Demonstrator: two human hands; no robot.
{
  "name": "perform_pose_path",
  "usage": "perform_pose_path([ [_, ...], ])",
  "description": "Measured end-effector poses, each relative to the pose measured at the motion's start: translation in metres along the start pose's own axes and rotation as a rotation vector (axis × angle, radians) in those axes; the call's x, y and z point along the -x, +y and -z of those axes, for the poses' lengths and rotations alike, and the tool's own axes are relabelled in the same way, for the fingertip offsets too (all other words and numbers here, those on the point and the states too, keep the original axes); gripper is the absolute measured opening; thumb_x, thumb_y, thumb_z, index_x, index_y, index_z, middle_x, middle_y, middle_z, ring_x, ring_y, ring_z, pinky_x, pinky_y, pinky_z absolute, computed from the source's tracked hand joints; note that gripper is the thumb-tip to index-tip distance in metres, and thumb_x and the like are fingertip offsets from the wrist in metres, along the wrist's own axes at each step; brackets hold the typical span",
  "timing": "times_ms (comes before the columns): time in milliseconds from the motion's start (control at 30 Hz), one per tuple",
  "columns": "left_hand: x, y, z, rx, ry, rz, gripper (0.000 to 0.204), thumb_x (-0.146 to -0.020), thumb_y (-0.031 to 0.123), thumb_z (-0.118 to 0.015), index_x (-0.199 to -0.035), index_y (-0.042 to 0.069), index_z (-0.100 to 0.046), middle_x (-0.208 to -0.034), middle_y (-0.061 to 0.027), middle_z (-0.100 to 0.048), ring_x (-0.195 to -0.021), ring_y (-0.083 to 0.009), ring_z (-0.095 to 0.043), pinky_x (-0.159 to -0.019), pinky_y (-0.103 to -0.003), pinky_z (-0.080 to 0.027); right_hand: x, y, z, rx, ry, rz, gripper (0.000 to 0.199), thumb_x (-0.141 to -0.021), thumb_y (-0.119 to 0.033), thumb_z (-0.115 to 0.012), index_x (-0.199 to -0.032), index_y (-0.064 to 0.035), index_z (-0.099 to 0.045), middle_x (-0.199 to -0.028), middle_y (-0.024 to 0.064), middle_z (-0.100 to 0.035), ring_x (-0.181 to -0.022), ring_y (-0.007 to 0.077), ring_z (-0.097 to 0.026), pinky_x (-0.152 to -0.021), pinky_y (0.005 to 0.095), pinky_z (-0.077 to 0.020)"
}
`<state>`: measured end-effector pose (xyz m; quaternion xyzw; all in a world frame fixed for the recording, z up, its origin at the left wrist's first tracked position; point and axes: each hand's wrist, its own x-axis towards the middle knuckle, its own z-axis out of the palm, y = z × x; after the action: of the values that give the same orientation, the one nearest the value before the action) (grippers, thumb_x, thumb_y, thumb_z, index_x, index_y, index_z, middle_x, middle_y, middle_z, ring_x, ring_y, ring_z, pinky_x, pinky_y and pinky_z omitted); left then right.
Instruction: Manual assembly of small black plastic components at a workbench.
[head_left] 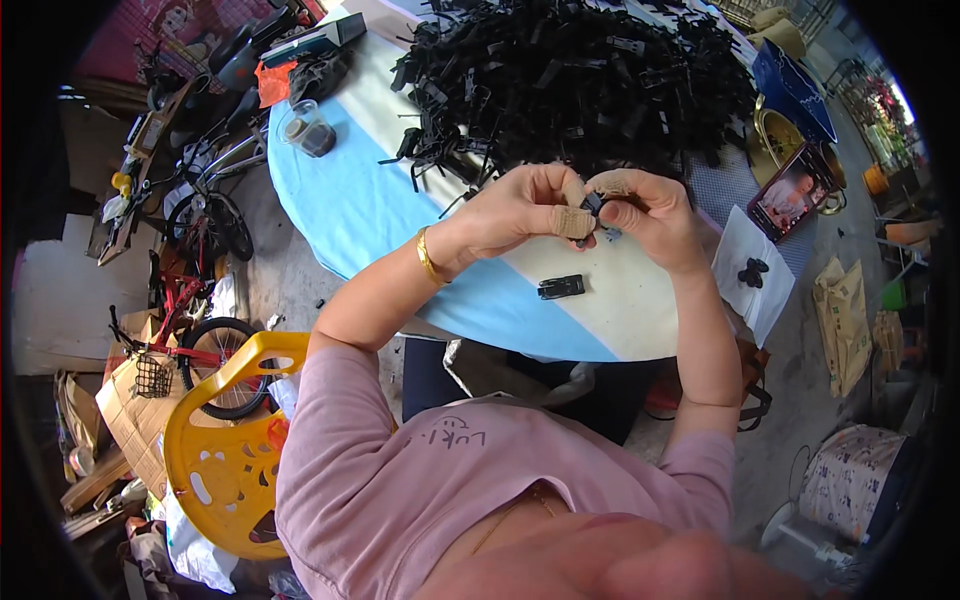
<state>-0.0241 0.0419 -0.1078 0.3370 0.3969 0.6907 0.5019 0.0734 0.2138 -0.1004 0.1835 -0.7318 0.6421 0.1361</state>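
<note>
Between the fingertips of both hands is a small black plastic part, mostly hidden by the fingers. My left hand, with a gold bangle at the wrist, pinches it from the left; tan tape wraps its thumb. From the right, my right hand grips the same part, and tan tape covers one of its fingers too. Below the hands, one black plastic clip-like piece lies on the cloth. Just beyond them rises a large heap of similar black parts with straps.
A blue and cream cloth covers the round table. A clear plastic cup stands at its left. To the right are a phone with a lit screen, white paper with dark bits and a gold-coloured pot. A yellow chair stands at left.
</note>
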Motion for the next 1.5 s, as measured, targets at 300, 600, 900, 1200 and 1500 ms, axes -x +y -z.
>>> perform_pose_path([
  [300,0.002,0.002,-0.006,-0.261,0.299,-0.266,0.016,-0.080,-0.001,-0.060,-0.091,0.000,-0.048,-0.090,-0.0104,-0.059,-0.082,-0.0170,-0.062,-0.075,-0.028,-0.052,0.001,-0.008,-0.016,0.117,0.252,-0.147,0.012,-0.088,-0.011,-0.052,-0.089,-0.0001,-0.057,-0.065,-0.0029,-0.047,-0.059,0.0019,-0.040,-0.050,0.0158,-0.0308],
  [600,0.006,-0.007,-0.016,-0.416,0.408,-0.380,0.018,-0.079,0.001,-0.062,-0.096,-0.001,-0.054,-0.085,-0.0034,-0.059,-0.073,-0.0073,-0.057,-0.058,-0.020,-0.048,-0.001,-0.010,-0.025,0.284,0.208,-0.088,0.013,-0.088,-0.011,-0.052,-0.084,0.0004,-0.056,-0.060,-0.0030,-0.049,-0.055,0.0027,-0.043,-0.050,0.0168,-0.0332],
  [900,0.001,-0.004,-0.011,-1.028,0.463,-0.725,0.014,-0.073,0.001,-0.067,-0.084,-0.001,-0.059,-0.080,-0.0082,-0.060,-0.069,-0.0130,-0.059,-0.059,-0.022,-0.049,-0.003,-0.003,-0.016,0.093,0.154,-0.297,0.012,-0.088,-0.011,-0.052,-0.085,-0.0005,-0.057,-0.063,-0.0039,-0.049,-0.055,0.0029,-0.040,-0.051,0.0164,-0.0318],
  [1200,0.016,0.033,-0.013,-0.894,-0.155,-0.113,0.025,-0.069,0.007,-0.071,-0.089,0.005,-0.057,-0.083,-0.0007,-0.057,-0.073,-0.0094,-0.053,-0.064,-0.024,-0.044,0.005,-0.002,-0.018,0.904,-0.131,-0.172,0.013,-0.067,-0.013,-0.066,-0.071,-0.0019,-0.060,-0.067,0.0167,-0.060,-0.066,0.0321,-0.060,-0.061,0.0390,-0.0475],
  [1500,0.011,0.010,-0.021,-1.202,-0.446,-0.069,0.036,-0.065,0.007,-0.071,-0.100,0.005,-0.059,-0.093,-0.0070,-0.060,-0.085,-0.0275,-0.056,-0.076,-0.036,-0.045,0.005,0.005,-0.022,1.145,-0.247,-0.153,0.006,-0.066,-0.009,-0.059,-0.064,-0.0037,-0.061,-0.064,0.0147,-0.060,-0.064,0.0297,-0.061,-0.058,0.0371,-0.0475],
])
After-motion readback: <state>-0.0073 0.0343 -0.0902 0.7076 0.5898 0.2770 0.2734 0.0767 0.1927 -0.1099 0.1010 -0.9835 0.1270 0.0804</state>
